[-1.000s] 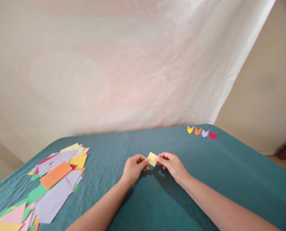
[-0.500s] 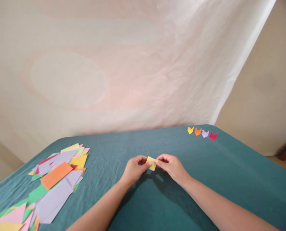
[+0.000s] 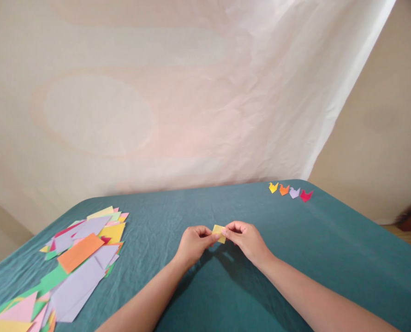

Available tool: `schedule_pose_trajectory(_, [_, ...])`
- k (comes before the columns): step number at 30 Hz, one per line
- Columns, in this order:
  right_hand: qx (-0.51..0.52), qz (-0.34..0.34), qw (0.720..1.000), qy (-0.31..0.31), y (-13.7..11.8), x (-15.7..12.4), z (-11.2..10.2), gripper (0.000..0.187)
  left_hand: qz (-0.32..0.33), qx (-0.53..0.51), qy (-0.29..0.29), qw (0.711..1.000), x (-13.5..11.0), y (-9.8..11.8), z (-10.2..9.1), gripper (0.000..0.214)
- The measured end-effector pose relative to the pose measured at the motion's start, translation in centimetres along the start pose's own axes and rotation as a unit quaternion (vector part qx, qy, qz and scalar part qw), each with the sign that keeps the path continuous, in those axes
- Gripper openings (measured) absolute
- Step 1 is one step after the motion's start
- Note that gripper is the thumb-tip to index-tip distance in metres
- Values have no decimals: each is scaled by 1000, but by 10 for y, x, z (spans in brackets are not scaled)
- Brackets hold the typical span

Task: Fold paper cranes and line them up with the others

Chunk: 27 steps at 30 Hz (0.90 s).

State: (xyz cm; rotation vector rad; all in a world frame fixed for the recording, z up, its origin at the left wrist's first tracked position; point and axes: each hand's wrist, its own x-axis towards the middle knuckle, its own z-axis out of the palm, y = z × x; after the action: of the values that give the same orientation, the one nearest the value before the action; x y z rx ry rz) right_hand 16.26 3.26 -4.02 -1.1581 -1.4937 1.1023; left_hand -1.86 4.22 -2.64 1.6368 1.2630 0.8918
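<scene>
A small pale-yellow folded paper [image 3: 219, 230] is held above the middle of the table between both hands. My left hand [image 3: 195, 242] pinches its left lower edge between thumb and fingers. On the other side, my right hand [image 3: 244, 237] grips the right edge, thumb and index finger pressed together. The fingertips cover parts of the paper, so its exact folds cannot be made out. Shadows of the hands fall on the cloth just below.
A loose pile of coloured paper sheets [image 3: 80, 253] spreads over the left of the green-covered table [image 3: 163, 207]. Several small folded paper birds stand in a row at the far right, among them a yellow one [image 3: 273, 187] and a red one [image 3: 306, 196]. Pale sheeting [image 3: 191, 115] hangs behind.
The yellow paper has turned and tilted slightly between the fingers, so it looks shorter from top to bottom. Both hands stay nearly in place.
</scene>
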Motion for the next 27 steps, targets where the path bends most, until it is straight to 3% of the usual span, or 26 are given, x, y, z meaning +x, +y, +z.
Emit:
schedule_pose_trajectory(8, [27, 7, 999, 22, 1, 1, -3, 27, 3, 14, -59, 998, -2, -6, 1, 29])
schedule_pose_trajectory(13, [-2, -16, 999, -39, -1, -2, 0, 26, 36, -6, -30, 999, -2, -1, 0, 26])
schedule_pose_trajectory(17, [-15, -20, 998, -62, -1, -3, 6, 29, 6, -105, 6, 994, 0, 1, 2, 27])
schedule_pose_trajectory(22, [-13, 0, 999, -52, 3, -2, 7, 33, -37, -240, -36, 969, -3, 2, 7, 27])
schedule_pose_trajectory(27, [-81, -46, 994, -62, 1, -5, 5, 29, -41, -165, -12, 985, -1, 1, 7, 31])
